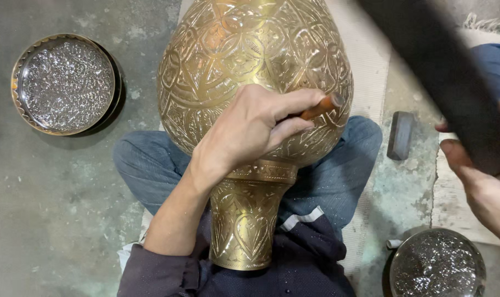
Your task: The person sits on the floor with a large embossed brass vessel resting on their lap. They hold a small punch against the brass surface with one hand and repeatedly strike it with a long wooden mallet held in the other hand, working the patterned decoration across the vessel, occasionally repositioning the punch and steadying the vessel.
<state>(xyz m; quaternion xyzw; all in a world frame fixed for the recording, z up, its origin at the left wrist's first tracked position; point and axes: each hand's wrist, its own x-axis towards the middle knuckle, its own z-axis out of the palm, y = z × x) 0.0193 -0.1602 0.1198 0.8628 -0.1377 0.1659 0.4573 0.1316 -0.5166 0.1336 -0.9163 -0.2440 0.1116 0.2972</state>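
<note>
A large brass vase (250,49) with engraved floral patterns lies across my lap, its neck (244,225) pointing toward me. My left hand (244,135) rests on the vase's belly and grips a thin copper-coloured chisel (321,107), whose tip touches the metal. My right hand (481,184) is at the right edge, closed around a dark, motion-blurred bar-like tool (442,71) that slants up and away above the vase's right side. What kind of tool it is cannot be made out.
A round metal tray (16,82) with a glittering hammered surface lies on the concrete floor at the left. A similar round piece (437,264) sits at the bottom right. A dark rectangular block (401,135) lies right of my knee, near a pale mat (453,209).
</note>
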